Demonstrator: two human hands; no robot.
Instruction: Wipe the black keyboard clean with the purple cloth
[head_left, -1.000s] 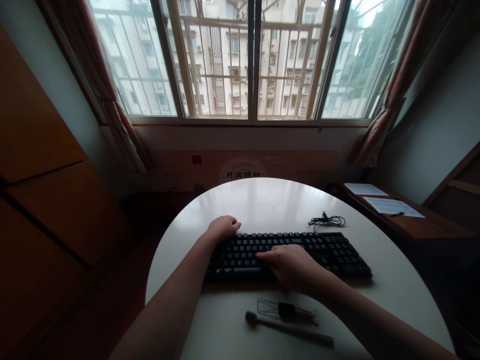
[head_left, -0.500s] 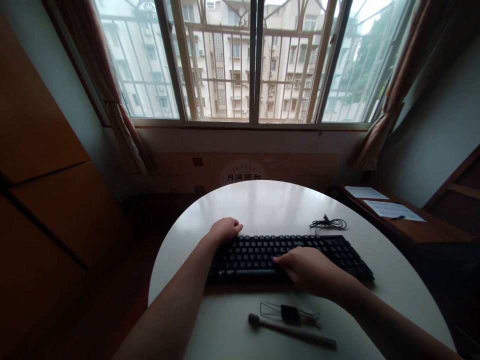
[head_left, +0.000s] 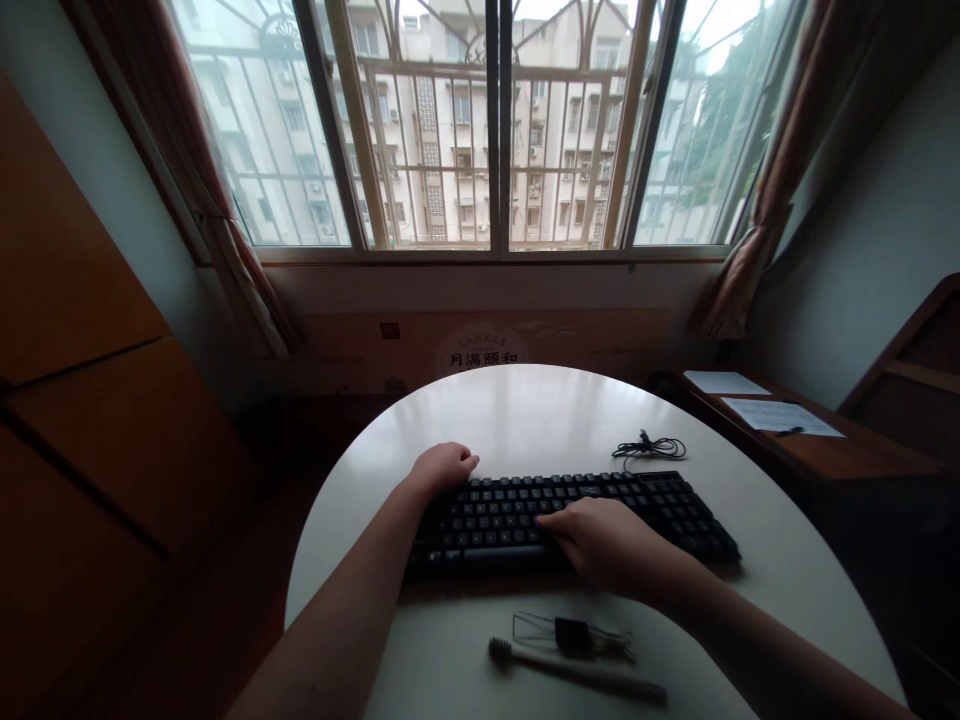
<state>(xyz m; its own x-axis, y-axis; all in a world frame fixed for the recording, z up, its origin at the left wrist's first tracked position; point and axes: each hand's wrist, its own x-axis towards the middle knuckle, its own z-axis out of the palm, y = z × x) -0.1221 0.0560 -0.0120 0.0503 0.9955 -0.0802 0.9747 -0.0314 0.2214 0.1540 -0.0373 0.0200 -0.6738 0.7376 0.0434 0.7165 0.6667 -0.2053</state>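
Observation:
A black keyboard (head_left: 495, 500) lies across the white round table, its keys facing up. My left hand (head_left: 444, 468) is closed at the keyboard's far left corner, gripping its edge. Over the middle keys is my right hand (head_left: 600, 535), its fingers bent and pressed together with the tips down on the lower key rows. Whatever those fingertips pinch, if anything, is hidden. In front of the keyboard lies a wire keycap puller (head_left: 572, 635) with a black grip. Just nearer to me rests a toothbrush (head_left: 577, 674), bristle end to the left.
The keyboard's coiled cable (head_left: 654, 448) sits behind its right half. The round white table (head_left: 352, 500) has a curved edge. To the right, a brown wooden desk (head_left: 870, 455) carries paper sheets (head_left: 780, 416) and a pen (head_left: 789, 431). A barred window (head_left: 499, 130) stands beyond.
The whole view has shifted slightly, so things appear a little further left. Both hands keep nearly the same places on the keyboard.

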